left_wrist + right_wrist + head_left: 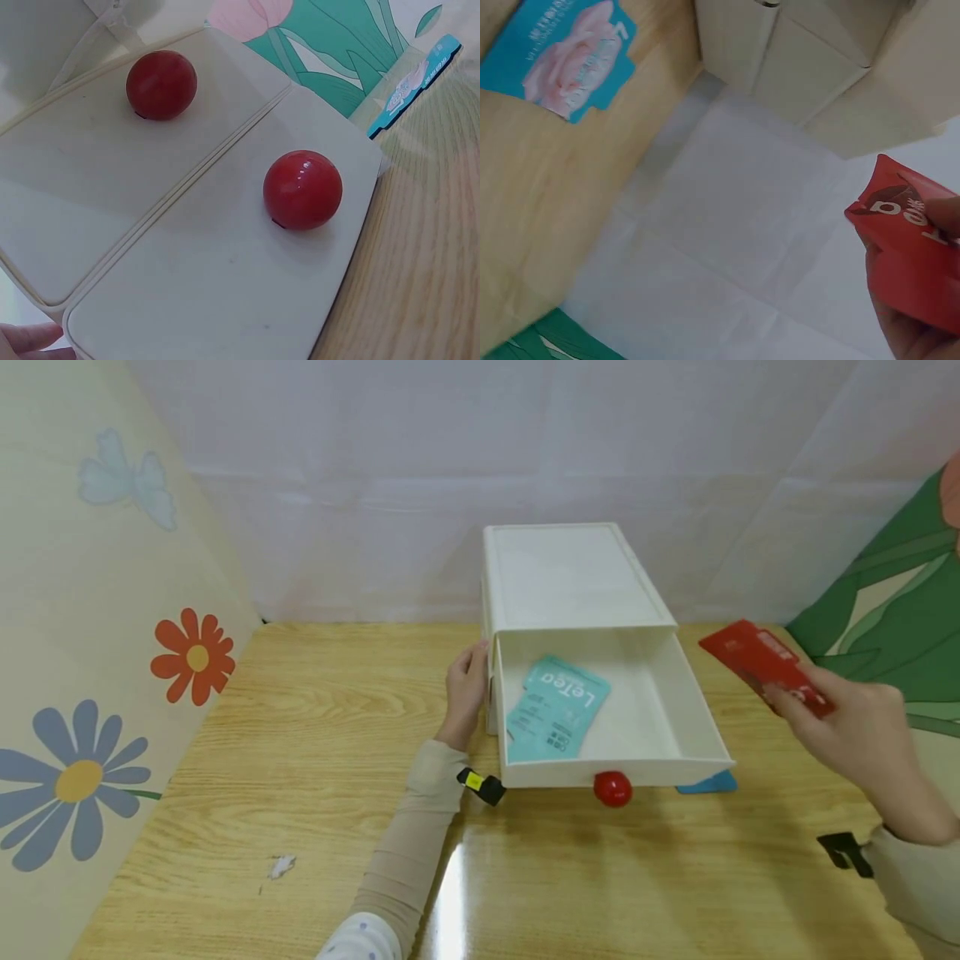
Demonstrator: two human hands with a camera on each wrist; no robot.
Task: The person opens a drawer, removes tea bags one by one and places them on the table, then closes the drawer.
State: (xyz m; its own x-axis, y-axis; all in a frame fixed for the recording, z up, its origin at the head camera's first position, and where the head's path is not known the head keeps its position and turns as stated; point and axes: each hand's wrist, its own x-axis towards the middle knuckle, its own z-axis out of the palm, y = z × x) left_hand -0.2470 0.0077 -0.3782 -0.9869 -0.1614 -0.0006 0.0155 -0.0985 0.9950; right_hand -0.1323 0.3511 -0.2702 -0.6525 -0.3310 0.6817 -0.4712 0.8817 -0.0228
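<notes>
A white drawer cabinet [577, 577] stands on the table with its upper drawer [637, 727] pulled out. Inside that drawer lies a teal packet [558, 714] lettered "LeTea". My left hand [467, 693] rests against the cabinet's left side, its fingers [30, 339] at the edge in the left wrist view. To the right of the drawer, my right hand [858, 727] pinches a flat red packet [765, 660] between thumb and fingers, held above table height. White lettering shows on the red packet [911, 240] in the right wrist view.
Red round knobs, an upper one [161, 85] and a lower one [302, 190], stick out from the drawer fronts. A blue packet with a rose picture [570, 60] lies on the table right of the cabinet. Behind stands a white sheeted wall [375, 485]; a painted panel [97, 652] borders the left.
</notes>
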